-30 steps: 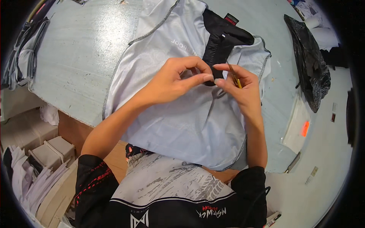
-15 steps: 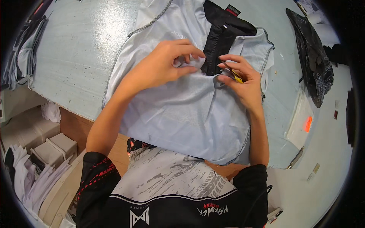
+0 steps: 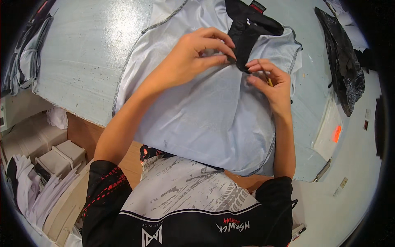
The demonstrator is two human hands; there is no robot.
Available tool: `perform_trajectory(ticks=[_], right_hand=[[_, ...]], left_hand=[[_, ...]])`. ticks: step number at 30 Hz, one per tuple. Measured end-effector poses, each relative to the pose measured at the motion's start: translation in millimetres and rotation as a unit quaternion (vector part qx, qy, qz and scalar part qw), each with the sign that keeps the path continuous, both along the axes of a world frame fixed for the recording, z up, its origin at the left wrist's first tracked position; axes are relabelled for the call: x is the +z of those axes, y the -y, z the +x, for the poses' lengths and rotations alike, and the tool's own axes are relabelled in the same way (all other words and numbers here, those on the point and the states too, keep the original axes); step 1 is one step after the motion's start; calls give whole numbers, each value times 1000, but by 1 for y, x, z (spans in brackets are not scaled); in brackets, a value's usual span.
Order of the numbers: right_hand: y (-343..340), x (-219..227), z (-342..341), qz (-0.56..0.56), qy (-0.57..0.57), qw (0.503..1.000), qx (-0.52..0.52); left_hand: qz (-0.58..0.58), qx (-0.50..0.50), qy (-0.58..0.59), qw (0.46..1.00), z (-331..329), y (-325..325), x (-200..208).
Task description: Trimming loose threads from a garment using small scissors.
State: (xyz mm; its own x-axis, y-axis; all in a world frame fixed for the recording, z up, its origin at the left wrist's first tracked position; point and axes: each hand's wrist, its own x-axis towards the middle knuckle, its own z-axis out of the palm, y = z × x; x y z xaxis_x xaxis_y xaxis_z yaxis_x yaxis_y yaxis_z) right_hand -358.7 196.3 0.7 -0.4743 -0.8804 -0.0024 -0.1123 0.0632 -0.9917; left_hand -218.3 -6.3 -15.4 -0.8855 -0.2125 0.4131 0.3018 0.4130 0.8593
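Note:
A pale grey shirt (image 3: 189, 119) with overlocked seams showing lies spread on the table, its black collar (image 3: 267, 24) pointing away from me. Down from the collar runs a black placket (image 3: 243, 43). My left hand (image 3: 199, 51) pinches the placket's left edge near its lower end, thumb against fingers. At the bottom corner of the placket, my right hand (image 3: 275, 84) has thumb and fingertips closed on the black cloth. Tucked in the right hand is a slim tool with a yellow part (image 3: 270, 82), mostly hidden by the fingers; its kind is unclear.
The grey-blue table (image 3: 82, 74) has a worn front edge. A crumpled black plastic bag (image 3: 343, 66) lies at right, beyond a clear packet (image 3: 327, 123) with an orange mark. Folded garments (image 3: 31, 57) sit at far left. Below stand a beige box (image 3: 68, 154) and stacked white cloth (image 3: 35, 189).
Both hands have shifted slightly right. The left fingers, earlier hovering beside the placket, now pinch its edge. The right fingertips have closed at its lower corner, and the cloth there is drawn up.

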Motion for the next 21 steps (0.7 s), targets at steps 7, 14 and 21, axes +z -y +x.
perform_trajectory(ticks=[7, 14, 21], right_hand=[[3, 6, 16, 3, -49, 996, -73], [21, -4, 41, -47, -66, 988, -134], [21, -1, 39, 3, -40, 990, -137]], left_hand=[[122, -15, 113, 986, 4, -6, 0], [53, -3, 73, 996, 5, -11, -2], [79, -19, 67, 994, 4, -13, -6]])
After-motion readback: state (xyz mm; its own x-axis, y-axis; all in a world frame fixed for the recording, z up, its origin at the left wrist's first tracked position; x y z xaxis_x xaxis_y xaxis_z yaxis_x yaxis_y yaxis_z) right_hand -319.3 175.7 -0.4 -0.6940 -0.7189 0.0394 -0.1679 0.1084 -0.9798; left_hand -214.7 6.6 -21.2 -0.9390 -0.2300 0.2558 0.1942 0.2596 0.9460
